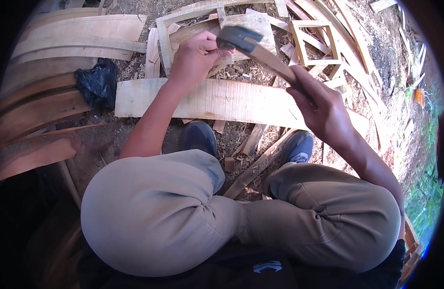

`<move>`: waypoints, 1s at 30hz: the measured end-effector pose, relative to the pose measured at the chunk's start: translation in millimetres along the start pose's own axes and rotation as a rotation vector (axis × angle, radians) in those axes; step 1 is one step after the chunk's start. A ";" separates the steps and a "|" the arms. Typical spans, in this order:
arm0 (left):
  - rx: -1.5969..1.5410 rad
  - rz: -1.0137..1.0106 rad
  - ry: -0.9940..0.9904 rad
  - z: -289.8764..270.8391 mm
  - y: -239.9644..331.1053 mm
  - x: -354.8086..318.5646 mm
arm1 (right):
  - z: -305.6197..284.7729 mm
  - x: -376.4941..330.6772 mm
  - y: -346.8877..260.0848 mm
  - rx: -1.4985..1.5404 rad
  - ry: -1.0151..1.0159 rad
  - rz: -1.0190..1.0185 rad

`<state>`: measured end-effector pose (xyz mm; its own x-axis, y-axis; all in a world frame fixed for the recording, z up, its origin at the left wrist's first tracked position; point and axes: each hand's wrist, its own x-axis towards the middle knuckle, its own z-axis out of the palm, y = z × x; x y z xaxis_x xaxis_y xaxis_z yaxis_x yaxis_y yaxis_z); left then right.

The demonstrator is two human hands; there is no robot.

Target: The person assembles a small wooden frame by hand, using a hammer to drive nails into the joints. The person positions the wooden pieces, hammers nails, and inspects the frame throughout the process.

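Bare ground (236, 137) littered with wood shavings spread beneath everything, brightest toward the right of the frame. Curved planks (82, 33) filled the upper left, overlapping one another. Across the middle lay a long pale board (222, 98), flat in front of the person's shoes. Beyond it, at the upper centre, stretched a large wooden frame (164, 48), and a smaller wooden frame (297, 43) lay at the upper right. A crumpled black plastic bag (96, 84) sat just beside the board's left end.

The hammer (265, 58) was at the upper centre, its handle slanting down to the right and its dark head just beside the left fingertips; whether head and fingertips touched, I could not tell. The right hand (323, 103) had its fingers clamped around the handle. The left hand (195, 55) hung over the large frame's left part, fingers bent in toward the thumb; with the tips partly covered, I could not tell whether they pinched anything.

My judgement was that the step in hand was lining up hammer work. The next move called for a steady left hand, fingertips clear of the striking face, and a controlled swing.
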<state>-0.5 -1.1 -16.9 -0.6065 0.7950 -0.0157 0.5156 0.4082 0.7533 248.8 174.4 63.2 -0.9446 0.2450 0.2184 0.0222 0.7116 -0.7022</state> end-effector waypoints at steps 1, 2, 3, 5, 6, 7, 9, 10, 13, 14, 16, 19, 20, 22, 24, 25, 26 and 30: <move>-0.013 0.102 0.047 0.1 -0.2 1.2 | -1.8 -0.9 2.3 -0.030 -0.022 -0.001; -0.025 0.139 0.051 -1.1 -0.6 3.5 | -4.2 -2.0 3.5 -0.061 -0.044 -0.002; -0.035 0.161 0.047 -0.7 -0.2 -0.7 | -2.7 -3.4 2.6 -0.078 -0.075 0.005; -0.060 0.181 0.066 1.6 1.5 -0.8 | -8.4 1.5 -2.6 -0.019 0.006 0.017; -0.060 0.184 0.060 1.7 0.9 -0.2 | -11.7 5.2 -5.9 0.002 0.052 0.023; -0.061 0.187 0.055 1.6 0.1 0.3 | -12.9 5.3 -3.7 -0.019 0.068 0.026; -0.032 0.185 0.056 0.9 0.5 -1.5 | -10.9 8.4 -2.6 -0.001 0.075 0.053; -0.034 0.190 0.061 2.5 -0.7 -1.4 | -10.0 9.2 -2.2 0.008 0.078 0.066; -0.012 0.184 0.065 0.9 -0.7 -3.2 | -11.6 6.4 2.9 -0.027 0.043 0.044; -0.003 0.173 0.055 0.1 1.5 -1.6 | -11.7 4.1 4.5 -0.043 0.033 0.024; 0.012 0.161 0.048 -1.1 1.1 -0.5 | -6.9 2.3 2.1 -0.033 0.005 0.041; 0.013 0.165 0.056 3.9 -8.2 1.5 | -4.5 4.2 5.3 -0.089 -0.070 0.025; 0.017 0.169 0.056 6.7 -10.6 2.4 | -4.3 5.5 7.0 -0.120 -0.101 0.013; 0.028 0.153 0.052 1.7 -2.8 -0.1 | -11.3 9.0 -6.6 -0.097 -0.055 0.028; 0.019 0.127 0.046 -1.9 4.7 1.4 | -14.1 11.0 -13.6 -0.024 0.035 0.016; -0.019 0.124 0.046 0.7 0.9 1.3 | -13.3 9.9 -12.5 -0.040 0.036 -0.003; 0.022 0.118 0.034 2.1 -0.7 0.4 | -10.5 7.7 -7.7 -0.080 -0.024 0.009; 0.080 0.109 0.034 -3.0 0.3 -3.6 | -7.3 8.1 -6.3 -0.081 -0.089 0.035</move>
<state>0.0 -5.1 -14.6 -0.5640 0.8213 0.0863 0.6249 0.3561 0.6948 243.4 176.6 74.3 -0.9680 0.2142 0.1310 0.0790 0.7552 -0.6508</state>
